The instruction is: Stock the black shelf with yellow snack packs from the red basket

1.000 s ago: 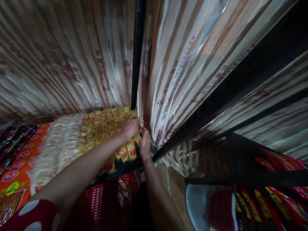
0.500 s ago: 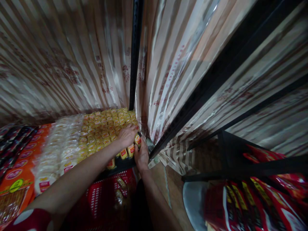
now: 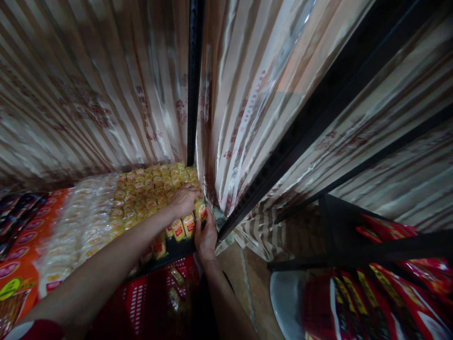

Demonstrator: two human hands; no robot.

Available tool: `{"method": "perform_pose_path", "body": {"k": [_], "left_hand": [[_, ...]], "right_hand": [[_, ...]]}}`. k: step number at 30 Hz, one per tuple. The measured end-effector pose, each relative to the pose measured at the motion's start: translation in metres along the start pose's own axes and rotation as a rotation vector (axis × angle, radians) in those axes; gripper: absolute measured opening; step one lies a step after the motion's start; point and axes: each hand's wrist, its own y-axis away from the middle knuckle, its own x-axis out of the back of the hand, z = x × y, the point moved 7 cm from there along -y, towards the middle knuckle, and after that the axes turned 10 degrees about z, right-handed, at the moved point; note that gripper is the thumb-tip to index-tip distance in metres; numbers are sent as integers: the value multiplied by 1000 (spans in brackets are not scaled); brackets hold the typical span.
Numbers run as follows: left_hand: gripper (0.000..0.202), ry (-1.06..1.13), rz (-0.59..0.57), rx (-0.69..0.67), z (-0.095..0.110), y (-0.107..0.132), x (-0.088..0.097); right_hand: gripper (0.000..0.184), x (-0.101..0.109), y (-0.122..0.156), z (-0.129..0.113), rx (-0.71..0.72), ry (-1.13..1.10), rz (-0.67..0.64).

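Observation:
Rows of small yellow snack packets [image 3: 143, 189] with red labels stand on a dark shelf at centre left. My left hand [image 3: 184, 200] reaches over them, fingers bent together over the packets near the right end; what lies under the fingertips is hidden. At the front right corner my right hand [image 3: 206, 238] is closed around a yellow snack packet [image 3: 200, 211], thumb in front and fingers on its right side. More packets with red labels [image 3: 179, 229] stand in the front row just left of it.
A red basket [image 3: 141, 293] with a few wrapped packets sits below the shelf edge. White-wrapped packets [image 3: 85, 217] and orange packs [image 3: 26, 250] lie left. Black posts [image 3: 196, 85] and striped curtains [image 3: 240, 108] close the back. Red bags [image 3: 371, 297] stand lower right.
The view has shifted slightly, so the shelf goods appear a little lower and further left. Both hands stay at the right end of the yellow packets; the front packet's label shows more clearly.

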Motion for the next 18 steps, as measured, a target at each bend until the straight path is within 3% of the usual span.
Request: {"method": "perform_pose_path", "body": {"k": [10,18], "left_hand": [[41,41,35,83,-16,-8,0],[41,25,-15,29,-15,-8,-6]], "right_hand": [[43,-2,-15,-2,-83,9,-34],[40,-15,-7,8,-91,45,-79]]}}
